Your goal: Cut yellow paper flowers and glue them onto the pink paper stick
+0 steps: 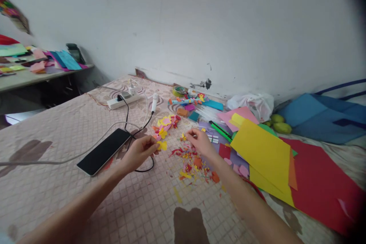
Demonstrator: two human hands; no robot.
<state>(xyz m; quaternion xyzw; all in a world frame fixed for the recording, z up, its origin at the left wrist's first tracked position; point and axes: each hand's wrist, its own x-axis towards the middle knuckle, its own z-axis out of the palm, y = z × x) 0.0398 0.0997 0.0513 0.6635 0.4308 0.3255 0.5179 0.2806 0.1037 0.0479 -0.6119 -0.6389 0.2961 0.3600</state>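
Observation:
Near the middle of the cloth-covered surface, my left hand [142, 150] pinches a yellow paper flower [162, 145] between thumb and fingertips. My right hand [197, 139] is closed to its right, fingertips together beside a small yellow paper piece [183, 137]; whether it grips that piece is too small to tell. Beyond my left hand lies a cluster of pink, yellow and red paper flowers [166, 122]. Small red, orange and yellow paper scraps [190, 164] are scattered below my right hand.
A black phone [104, 151], cables and a white power strip [124, 101] lie at left, with a white glue gun [154, 103] farther back. Yellow sheets [263, 150], red paper [320, 183], a green cutter [220, 131] and a white plastic bag [254, 103] are at right.

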